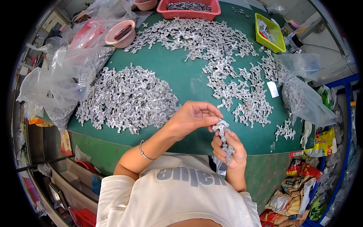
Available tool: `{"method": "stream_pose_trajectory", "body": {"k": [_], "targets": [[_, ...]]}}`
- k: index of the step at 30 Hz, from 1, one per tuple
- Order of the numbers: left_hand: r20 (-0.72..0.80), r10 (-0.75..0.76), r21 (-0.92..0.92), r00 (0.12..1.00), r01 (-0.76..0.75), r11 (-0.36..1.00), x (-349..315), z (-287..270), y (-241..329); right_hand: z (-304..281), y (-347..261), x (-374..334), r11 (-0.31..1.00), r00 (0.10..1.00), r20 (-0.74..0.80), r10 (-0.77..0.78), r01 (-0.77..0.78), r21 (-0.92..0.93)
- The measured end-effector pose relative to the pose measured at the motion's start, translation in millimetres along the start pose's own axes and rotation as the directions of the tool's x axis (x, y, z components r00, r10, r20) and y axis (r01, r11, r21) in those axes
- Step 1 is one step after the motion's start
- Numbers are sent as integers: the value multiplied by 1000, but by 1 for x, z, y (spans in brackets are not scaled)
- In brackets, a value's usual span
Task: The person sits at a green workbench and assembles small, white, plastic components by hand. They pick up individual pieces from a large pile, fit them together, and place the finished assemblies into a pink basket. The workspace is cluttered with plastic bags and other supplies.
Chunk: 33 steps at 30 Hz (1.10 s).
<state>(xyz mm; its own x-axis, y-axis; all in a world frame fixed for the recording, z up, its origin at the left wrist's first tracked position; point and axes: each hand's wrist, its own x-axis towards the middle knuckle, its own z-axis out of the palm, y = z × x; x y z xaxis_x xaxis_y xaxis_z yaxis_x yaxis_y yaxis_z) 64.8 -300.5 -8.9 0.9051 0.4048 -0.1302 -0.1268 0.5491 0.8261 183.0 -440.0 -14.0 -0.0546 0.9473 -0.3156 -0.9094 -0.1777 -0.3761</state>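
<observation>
Both hands work at the table's near edge: left hand (pixel 193 117) pinches a small metal casting (pixel 220 126), right hand (pixel 230 149) grips a cluster of castings (pixel 228 148). Sorted-looking heap (pixel 126 99) sits left; scattered castings (pixel 227 64) apparently remain

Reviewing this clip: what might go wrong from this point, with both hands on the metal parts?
The left hand pinches the top of a metal piece while the right hand holds several more; one may slip and fall below the green table edge. Fingers may get nicked on rough castings.
</observation>
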Motion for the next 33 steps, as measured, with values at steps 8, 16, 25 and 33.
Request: {"method": "stream_pose_trajectory", "body": {"k": [8,16,25,33], "targets": [[9,4,3,1000,-4,1000,-4,8,6,5,3,-2,985,996,-23,-87,83,-150],[-37,86,164,996,-79,983,-18,27,5,4,11,-4,955,965,-52,-258,246,-164],[-7,101,335,995,-93,938,-20,33,23,13,-6,-15,588,763,41,-645,530,-611],[-21,83,93,996,-81,992,-22,42,18,14,-5,-19,643,779,52,-624,550,-533]]}}
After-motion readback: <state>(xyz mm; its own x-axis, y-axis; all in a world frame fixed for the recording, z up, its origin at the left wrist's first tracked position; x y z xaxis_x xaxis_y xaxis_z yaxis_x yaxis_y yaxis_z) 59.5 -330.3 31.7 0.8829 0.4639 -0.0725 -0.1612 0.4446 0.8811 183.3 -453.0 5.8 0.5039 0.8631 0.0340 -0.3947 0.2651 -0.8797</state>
